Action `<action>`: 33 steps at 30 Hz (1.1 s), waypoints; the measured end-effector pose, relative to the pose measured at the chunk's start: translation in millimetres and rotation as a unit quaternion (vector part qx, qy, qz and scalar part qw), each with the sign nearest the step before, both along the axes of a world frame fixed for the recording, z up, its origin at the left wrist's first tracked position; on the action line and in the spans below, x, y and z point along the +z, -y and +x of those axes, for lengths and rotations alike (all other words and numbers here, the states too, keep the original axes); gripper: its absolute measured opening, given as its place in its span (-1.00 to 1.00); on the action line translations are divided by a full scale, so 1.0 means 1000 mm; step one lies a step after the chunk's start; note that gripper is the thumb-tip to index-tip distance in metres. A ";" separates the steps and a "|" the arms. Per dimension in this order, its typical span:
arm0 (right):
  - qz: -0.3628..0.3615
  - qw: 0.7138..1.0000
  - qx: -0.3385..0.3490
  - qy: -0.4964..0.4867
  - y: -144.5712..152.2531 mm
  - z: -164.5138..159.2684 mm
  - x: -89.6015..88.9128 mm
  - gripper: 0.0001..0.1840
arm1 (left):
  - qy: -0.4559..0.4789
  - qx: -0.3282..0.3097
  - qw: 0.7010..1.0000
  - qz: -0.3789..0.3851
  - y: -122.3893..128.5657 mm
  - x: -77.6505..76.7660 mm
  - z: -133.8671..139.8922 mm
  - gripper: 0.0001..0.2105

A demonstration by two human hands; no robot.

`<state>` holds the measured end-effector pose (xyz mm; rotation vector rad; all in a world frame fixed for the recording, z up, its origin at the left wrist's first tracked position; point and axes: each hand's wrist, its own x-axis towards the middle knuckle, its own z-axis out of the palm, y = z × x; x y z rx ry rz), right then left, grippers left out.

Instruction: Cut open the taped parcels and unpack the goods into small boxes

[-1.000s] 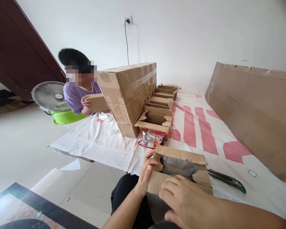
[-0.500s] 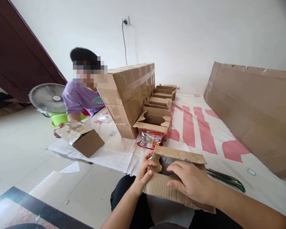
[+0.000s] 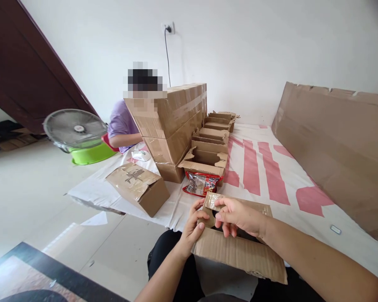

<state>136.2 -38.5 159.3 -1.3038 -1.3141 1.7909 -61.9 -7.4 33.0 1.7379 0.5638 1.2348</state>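
An open cardboard box [image 3: 239,253] rests in front of me at the table's near edge, its top flaps spread. My left hand [image 3: 192,228] is closed around the left end of this box, thumb on the near side. Over the opening is my right hand [image 3: 241,216], its index finger touching the far flap beside a shiny strip of clear tape. The thumb and other fingers bend apart above the opening, with nothing seen in them. My right hand and forearm hide much of the inside. Just beyond the box lies a red-and-clear snack packet [image 3: 202,184].
Several open boxes [image 3: 209,157] line up beside a stack of taped boxes [image 3: 166,126]. A taped box [image 3: 140,184] sits left on the white-covered table [image 3: 91,188]. Behind the stack is a person in purple [image 3: 121,126]. A large cardboard sheet [image 3: 330,147] leans right.
My right hand has lifted and shifted left to the far flap. The other person has let go of the taped box and leaned behind the stack. The green utility knife is now hidden.
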 end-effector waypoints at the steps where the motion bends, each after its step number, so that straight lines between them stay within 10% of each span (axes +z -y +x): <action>1: -0.002 1.000 0.003 -0.007 0.001 -0.001 -0.002 -0.46 | 0.000 -0.003 1.000 0.001 0.000 0.001 0.000 -0.68; 16: -0.032 0.998 -0.043 -0.037 -0.004 -0.004 -0.008 -0.68 | 0.012 -0.005 1.000 0.010 -0.003 -0.009 0.000 -0.72; 22: -0.034 0.998 0.055 -0.001 -0.001 -0.012 -0.004 -0.83 | 0.013 -0.013 0.999 0.025 -0.004 -0.006 0.000 -0.69; 28: 0.155 0.976 -0.040 0.147 0.008 -0.011 0.011 -0.82 | 0.007 -0.015 1.000 -0.018 0.002 0.006 0.002 -0.72; 33: 0.404 0.847 -0.091 0.334 0.004 -0.005 0.016 -0.79 | 0.020 -0.013 1.000 -0.019 0.004 0.006 0.004 -0.71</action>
